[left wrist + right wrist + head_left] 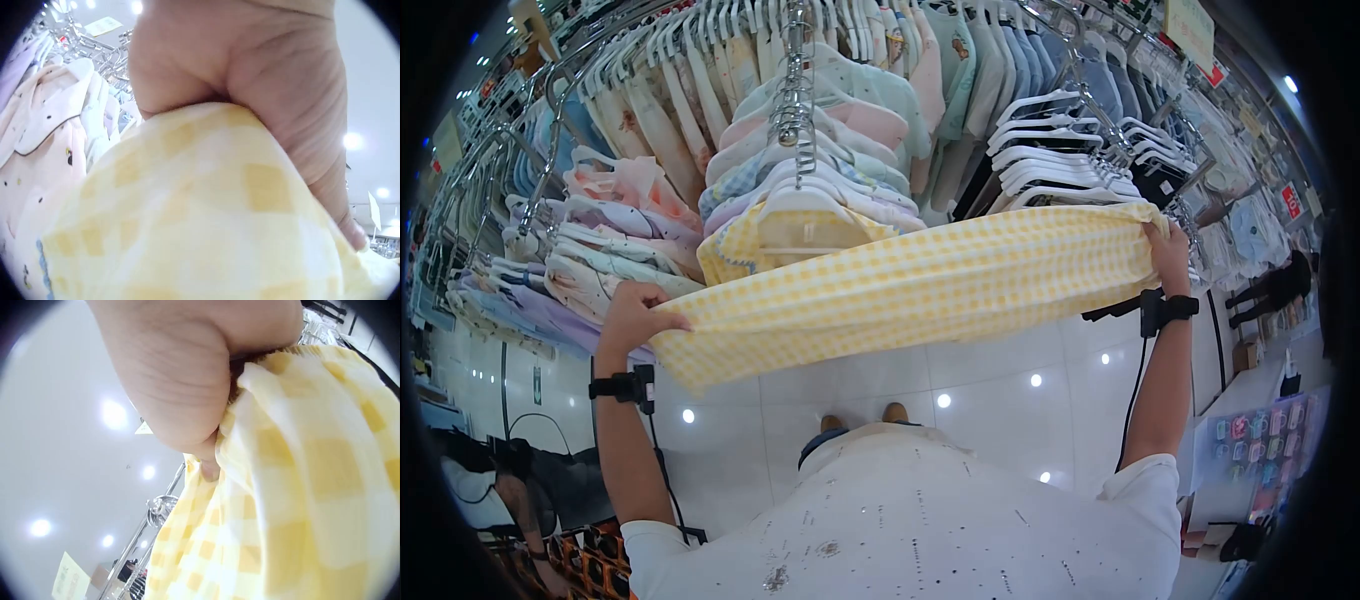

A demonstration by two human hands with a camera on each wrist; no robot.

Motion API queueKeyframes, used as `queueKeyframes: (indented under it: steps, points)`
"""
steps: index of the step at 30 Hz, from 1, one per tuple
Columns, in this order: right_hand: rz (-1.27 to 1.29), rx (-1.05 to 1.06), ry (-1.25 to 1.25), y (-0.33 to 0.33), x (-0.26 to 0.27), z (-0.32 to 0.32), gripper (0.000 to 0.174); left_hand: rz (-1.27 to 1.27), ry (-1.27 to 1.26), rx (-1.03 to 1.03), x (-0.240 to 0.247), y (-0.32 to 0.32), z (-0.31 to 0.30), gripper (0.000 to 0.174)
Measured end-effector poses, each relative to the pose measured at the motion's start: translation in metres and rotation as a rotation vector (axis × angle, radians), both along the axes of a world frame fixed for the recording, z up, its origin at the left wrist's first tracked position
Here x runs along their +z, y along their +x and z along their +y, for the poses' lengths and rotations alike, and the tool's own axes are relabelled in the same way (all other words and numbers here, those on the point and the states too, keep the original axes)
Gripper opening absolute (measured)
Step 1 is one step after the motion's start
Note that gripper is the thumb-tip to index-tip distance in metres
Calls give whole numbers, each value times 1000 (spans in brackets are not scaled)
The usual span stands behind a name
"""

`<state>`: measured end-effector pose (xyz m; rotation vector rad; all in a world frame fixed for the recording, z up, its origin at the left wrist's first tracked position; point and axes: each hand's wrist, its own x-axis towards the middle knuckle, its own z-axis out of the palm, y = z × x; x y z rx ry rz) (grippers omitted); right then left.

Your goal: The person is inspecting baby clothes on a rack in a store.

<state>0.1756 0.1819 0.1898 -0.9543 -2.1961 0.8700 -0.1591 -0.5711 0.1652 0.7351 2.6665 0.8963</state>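
A yellow-and-white checked garment point(910, 285) is stretched sideways between both hands, in front of the clothes rack. The left hand point(640, 318) grips its left end, thumb on top of the cloth; in the left wrist view that hand point(250, 75) lies over the checked fabric point(187, 206). The right hand point(1168, 258) pinches the gathered upper right end, and in the right wrist view the hand point(181, 375) holds the bunched cloth point(300, 462). Behind the garment hangs a matching yellow checked top point(725, 250) on a white hanger point(805, 205). Fingertips under the cloth are mostly hidden.
Metal racks hold many garments at the back and left, including a pink top point(615, 185). White hangers point(1065, 170) with dark items hang at the right. Another person's arm point(525, 510) shows at lower left, and a person in dark clothes point(1280, 290) at far right.
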Motion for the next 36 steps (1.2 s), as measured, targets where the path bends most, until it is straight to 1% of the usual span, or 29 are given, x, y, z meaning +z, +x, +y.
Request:
queueKeyframes:
  steps: [1, 2, 3, 4, 5, 6, 8, 9, 11, 12, 14, 15, 17, 18, 20, 24, 26, 29, 31, 36]
  points:
    - [9, -16, -6, 4, 0, 4, 28, -34, -99, 8, 9, 1, -1, 37]
    - [10, -23, -5, 7, -2, 7, 28, -53, -251, 26, 15, 1, 0, 37]
    - [35, 8, -27, 9, -3, 9, 29, -51, -249, 21, 11, -2, -2, 37]
    - [60, 41, -50, 10, -3, 9, 30, 41, -248, -7, 0, -7, -10, 37]
    - [62, 40, -48, 12, -1, 10, 30, 134, -247, -34, -10, -13, -19, 37]
    - [41, 1, -9, 15, 3, 6, 30, 136, -247, -35, -20, -21, -30, 37]
    - [25, -41, 32, 21, 5, 3, 30, 289, -155, -33, -37, -40, -50, 32]
    - [8, -37, 8, 25, 6, 4, 31, 294, -152, -34, -45, -46, -56, 32]
    - [-7, -31, -14, 31, 6, 8, 31, 277, 86, 111, -58, -54, -65, 34]
    - [8, -42, -15, 33, 4, 8, 31, 279, 88, 112, -59, -57, -68, 34]
    - [25, -53, -18, 37, 1, 8, 31, 141, 198, 299, -61, -62, -74, 40]
    - [16, -41, -33, 38, 1, 5, 32, 144, 199, 299, -61, -63, -74, 40]
    - [13, -28, -46, 38, -1, 2, 34, 262, 308, 324, -62, -65, -74, 45]
    - [34, 7, -87, 37, -6, 1, 35, 263, 308, 324, -60, -63, -71, 45]
    - [55, 40, -128, 37, -12, 1, 35, 305, 377, 411, -58, -61, -61, 47]
    - [45, -16, -128, 38, -18, 0, 36, 328, 285, 414, -60, -72, -71, 47]
    - [30, -23, -117, 40, -22, -1, 36, 296, 265, 416, -55, -69, -74, 43]
    - [26, -20, -121, 43, -15, -10, 35, 275, 302, 418, -56, -69, -74, 42]
    - [-35, -94, -80, 44, -13, -16, 37, 277, 312, 415, -57, -68, -72, 42]
    - [24, -84, -101, 46, -19, -14, 36, 308, 298, 411, -44, -57, -66, 44]
